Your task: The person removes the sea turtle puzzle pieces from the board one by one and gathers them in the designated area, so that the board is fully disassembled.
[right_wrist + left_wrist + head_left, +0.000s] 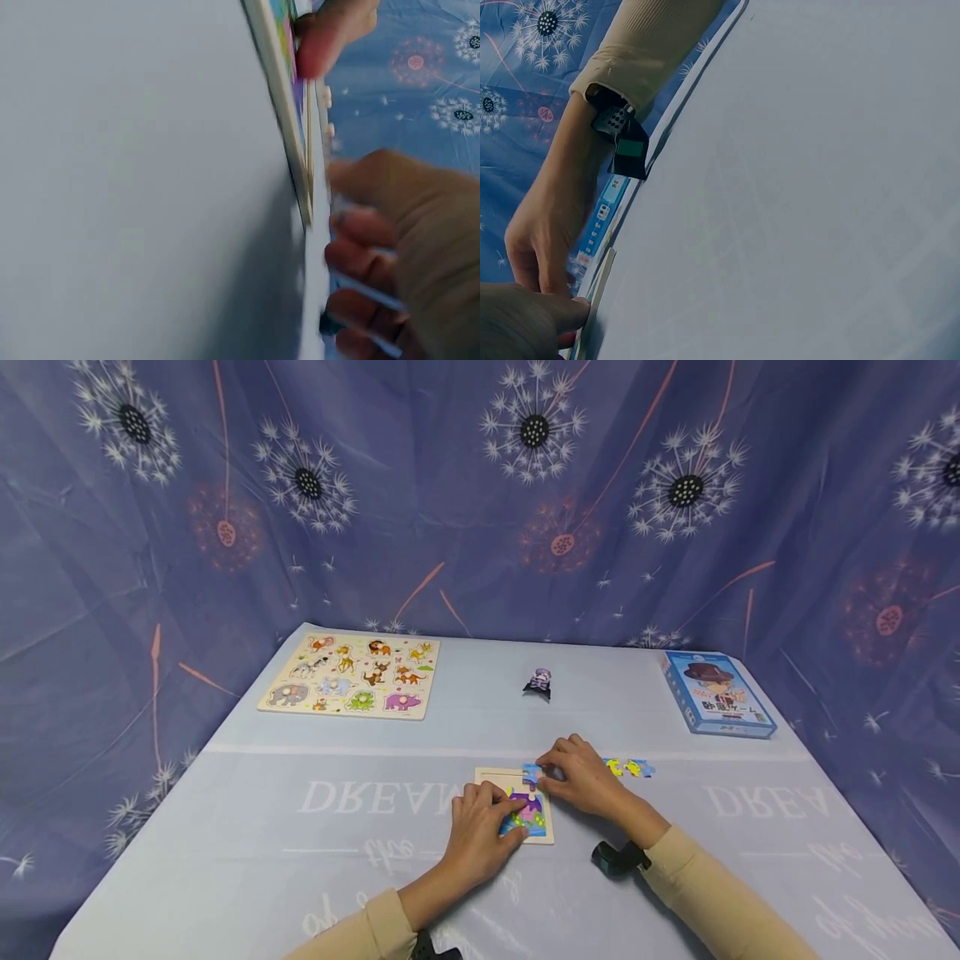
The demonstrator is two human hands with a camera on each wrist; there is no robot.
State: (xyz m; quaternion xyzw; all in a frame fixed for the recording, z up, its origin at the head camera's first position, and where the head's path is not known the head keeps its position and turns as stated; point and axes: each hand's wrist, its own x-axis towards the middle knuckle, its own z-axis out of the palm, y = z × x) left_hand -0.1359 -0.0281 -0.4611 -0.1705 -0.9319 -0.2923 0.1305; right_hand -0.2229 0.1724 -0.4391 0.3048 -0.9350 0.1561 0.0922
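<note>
A small jigsaw puzzle in a wooden tray [552, 827] lies on the table, with purple, green and blue pieces inside. My left hand [477, 831] rests on it, index finger on the purple pieces and thumb near the lower edge. At the tray's upper right corner, my right hand [581, 777] pinches a blue puzzle piece [532, 773] between thumb and index finger. Blurring softens the right hand [405, 217] in the right wrist view, where the tray's edge [289, 127] shows side-on. Low in the left wrist view, the left hand [525, 322] hides most of the puzzle.
Several loose yellow and blue pieces [632, 768] lie right of my right hand. A wooden animal peg board [348, 677] sits at the back left, a blue game box [718, 695] at the back right. Between them is a small dark purple bow-like object [538, 683].
</note>
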